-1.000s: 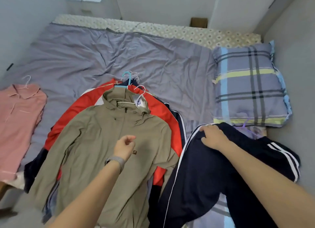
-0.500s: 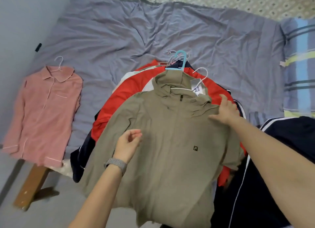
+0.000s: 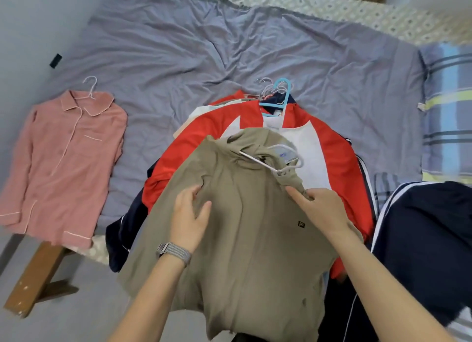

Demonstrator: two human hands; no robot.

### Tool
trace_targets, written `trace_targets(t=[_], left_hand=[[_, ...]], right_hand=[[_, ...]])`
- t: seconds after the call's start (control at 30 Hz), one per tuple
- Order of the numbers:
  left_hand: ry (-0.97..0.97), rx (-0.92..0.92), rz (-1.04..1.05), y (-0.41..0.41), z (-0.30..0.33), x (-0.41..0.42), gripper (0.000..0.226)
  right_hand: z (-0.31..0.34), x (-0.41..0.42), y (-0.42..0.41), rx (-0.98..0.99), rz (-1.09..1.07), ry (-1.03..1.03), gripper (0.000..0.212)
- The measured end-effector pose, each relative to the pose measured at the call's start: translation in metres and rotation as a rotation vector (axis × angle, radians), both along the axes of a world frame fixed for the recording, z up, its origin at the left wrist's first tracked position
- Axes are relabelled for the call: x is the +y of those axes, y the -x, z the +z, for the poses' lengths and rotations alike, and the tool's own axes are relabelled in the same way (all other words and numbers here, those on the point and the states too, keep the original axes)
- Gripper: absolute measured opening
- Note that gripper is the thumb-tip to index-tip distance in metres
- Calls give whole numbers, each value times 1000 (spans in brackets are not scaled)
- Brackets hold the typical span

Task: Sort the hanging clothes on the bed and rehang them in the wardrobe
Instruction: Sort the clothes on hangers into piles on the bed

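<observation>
Right-hand fingers (image 3: 297,194) pinch a fold of cloth at the shoulder of the khaki zip-up hooded jacket (image 3: 237,239), index finger stretched toward the collar, so the right hand (image 3: 323,209) has a real hold. Over on the left hand (image 3: 189,219), fingers lie spread and flat on the chest panel, thumb out to the side, pressing rather than gripping; a grey woven watch strap (image 3: 175,249) sits on that wrist.

The jacket lies uppermost on the heap at the near edge of the bed, hem draping over the edge toward the floor. Its white wire hanger (image 3: 274,160) has slid askew and pokes out of the neck at a slant. That is the thing to fix, I'd say: seat the hanger back into both shoulders before lifting, or the jacket may slip off on the way to the wardrobe. Lifting by the hook rather than the cloth looks the safer bet.

Beneath it, a red and white jacket (image 3: 255,122) on a light blue plastic hanger (image 3: 281,96), more hooks bunched behind. Well apart to the left, a pink button-up pyjama shirt (image 3: 63,163) lies flat on the crumpled grey-lilac bedsheet (image 3: 191,48).
</observation>
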State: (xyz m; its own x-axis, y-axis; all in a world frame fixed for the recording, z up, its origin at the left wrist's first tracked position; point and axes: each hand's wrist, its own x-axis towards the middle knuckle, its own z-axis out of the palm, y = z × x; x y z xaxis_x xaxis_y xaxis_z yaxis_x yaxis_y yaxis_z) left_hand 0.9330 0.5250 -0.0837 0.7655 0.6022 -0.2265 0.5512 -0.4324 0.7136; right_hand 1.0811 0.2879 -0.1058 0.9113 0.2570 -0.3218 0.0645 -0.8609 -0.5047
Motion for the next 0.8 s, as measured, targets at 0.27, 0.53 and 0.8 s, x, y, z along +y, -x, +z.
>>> trace_targets(t=[0.27,0.53,0.8], left_hand=[[-456,-76,-268,-7,101,-42,57],[-381,-108,-204,86,197,-112,27],[-599,-47,27,245,243,-188,31]], right_hand=[[119,-87,30,85,170,-360,84],[200,-139,101,-90,210,-283,49],[248,-122,214,-34,536,-354,52]])
